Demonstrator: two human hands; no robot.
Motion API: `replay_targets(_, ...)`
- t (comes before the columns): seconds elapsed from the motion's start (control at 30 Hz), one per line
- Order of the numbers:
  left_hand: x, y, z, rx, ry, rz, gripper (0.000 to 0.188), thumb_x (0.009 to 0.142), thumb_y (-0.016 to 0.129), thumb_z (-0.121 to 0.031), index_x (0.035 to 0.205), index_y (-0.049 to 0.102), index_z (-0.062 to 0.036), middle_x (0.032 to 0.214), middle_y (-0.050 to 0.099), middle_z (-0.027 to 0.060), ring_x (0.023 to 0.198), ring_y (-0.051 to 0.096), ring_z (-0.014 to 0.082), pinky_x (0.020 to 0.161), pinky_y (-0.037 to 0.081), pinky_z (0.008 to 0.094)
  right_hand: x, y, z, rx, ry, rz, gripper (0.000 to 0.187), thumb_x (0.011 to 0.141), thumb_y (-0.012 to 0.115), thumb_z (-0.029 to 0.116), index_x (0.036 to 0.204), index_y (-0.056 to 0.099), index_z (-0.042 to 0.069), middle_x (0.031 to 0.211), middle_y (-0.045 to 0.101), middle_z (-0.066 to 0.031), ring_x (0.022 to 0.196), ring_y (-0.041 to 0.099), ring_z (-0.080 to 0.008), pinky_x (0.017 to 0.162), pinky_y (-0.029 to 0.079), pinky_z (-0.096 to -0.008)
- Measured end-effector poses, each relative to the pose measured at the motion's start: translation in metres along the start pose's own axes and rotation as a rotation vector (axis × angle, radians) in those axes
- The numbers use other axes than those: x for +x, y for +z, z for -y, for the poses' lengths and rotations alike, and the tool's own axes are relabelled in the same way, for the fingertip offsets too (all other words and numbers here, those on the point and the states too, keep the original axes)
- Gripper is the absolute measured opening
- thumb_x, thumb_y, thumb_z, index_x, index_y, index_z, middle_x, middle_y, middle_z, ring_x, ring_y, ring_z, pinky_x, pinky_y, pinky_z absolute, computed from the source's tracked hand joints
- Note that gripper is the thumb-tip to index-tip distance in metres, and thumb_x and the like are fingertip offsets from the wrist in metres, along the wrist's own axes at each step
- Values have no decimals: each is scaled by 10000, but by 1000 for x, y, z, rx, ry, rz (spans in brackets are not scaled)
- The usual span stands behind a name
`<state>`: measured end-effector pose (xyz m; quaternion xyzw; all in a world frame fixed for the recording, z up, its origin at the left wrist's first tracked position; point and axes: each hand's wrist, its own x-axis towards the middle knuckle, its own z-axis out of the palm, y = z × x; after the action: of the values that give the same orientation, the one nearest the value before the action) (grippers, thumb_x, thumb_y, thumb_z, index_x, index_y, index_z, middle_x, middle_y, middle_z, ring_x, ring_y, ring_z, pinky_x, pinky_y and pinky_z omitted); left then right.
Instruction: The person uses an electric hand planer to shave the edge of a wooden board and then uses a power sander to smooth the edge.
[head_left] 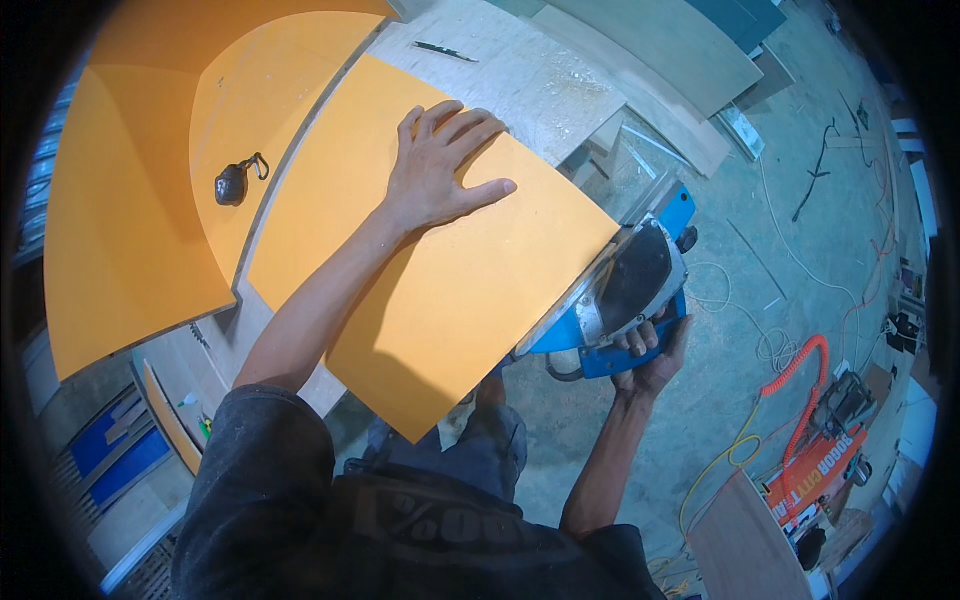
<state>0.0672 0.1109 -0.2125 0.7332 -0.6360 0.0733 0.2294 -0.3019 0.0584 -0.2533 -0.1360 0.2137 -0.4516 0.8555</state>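
Observation:
An orange-faced board (490, 275) lies on the work table in front of me and juts out past its near edge. My left hand (437, 180) rests flat on its top, fingers spread, with the thumb pointing right. At the board's right edge is a blue electric hand planer (640, 270), turned on its side with its sole along that edge. My right hand (655, 355) is wrapped round the planer's handle; some fingers show through the grip. Whether the planer is running I cannot tell.
More orange panels (125, 220) stand at the left, with a small dark rounded object (231, 186) on a carabiner beside them. Sawdust and a thin dark stick (446, 51) lie on the pale table (500, 75). Cables and a red coiled hose (808, 365) trail over the floor at right.

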Motion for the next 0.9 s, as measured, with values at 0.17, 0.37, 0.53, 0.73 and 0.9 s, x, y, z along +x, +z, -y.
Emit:
replay_targets(0.17, 12, 3, 5, -18, 1, -6, 719, 830, 731, -598, 1405, 606, -187, 1461, 561, 30, 1413, 384, 322, 1194, 226, 523, -5, -8, -1, 4, -1, -50, 509, 1097, 401, 547, 1059, 579, 72, 623, 499, 37, 513, 539, -101, 571, 516, -301)
replay_targets(0.37, 14, 14, 5, -33, -13, -21, 685, 819, 760, -531, 1392, 623, -182, 1445, 579, 38, 1397, 401, 317, 1181, 251, 512, -48, -44, 9, -146, -40, -338, 483, 1075, 464, 565, 1020, 593, 103, 604, 472, 49, 499, 497, -105, 553, 475, -306)
replay_targets(0.53, 12, 7, -13, -28, 14, -42, 644, 836, 760, -472, 1393, 626, -180, 1446, 586, 44, 1399, 411, 310, 1180, 262, 494, -114, -96, 19, -262, -63, -679, 392, 1062, 545, 517, 1000, 587, 131, 648, 441, 52, 536, 488, -87, 553, 437, -261)
replay_targets(0.73, -8, 19, -34, -34, 9, -130, 654, 836, 757, -462, 1401, 618, -161, 1465, 563, 74, 1392, 430, 318, 1169, 277, 512, -214, -178, 34, -176, -65, -1033, 321, 1023, 663, 416, 949, 568, 119, 659, 449, 52, 549, 486, -82, 492, 422, -261)
replay_targets(0.9, -103, 7, -166, -146, 30, 73, 671, 862, 762, -447, 1429, 595, -128, 1524, 505, 103, 1419, 424, 356, 1186, 273, 580, -325, -237, 38, -343, -179, -1219, 333, 1008, 685, 391, 863, 566, 116, 638, 484, 42, 513, 489, -83, 450, 408, -251)
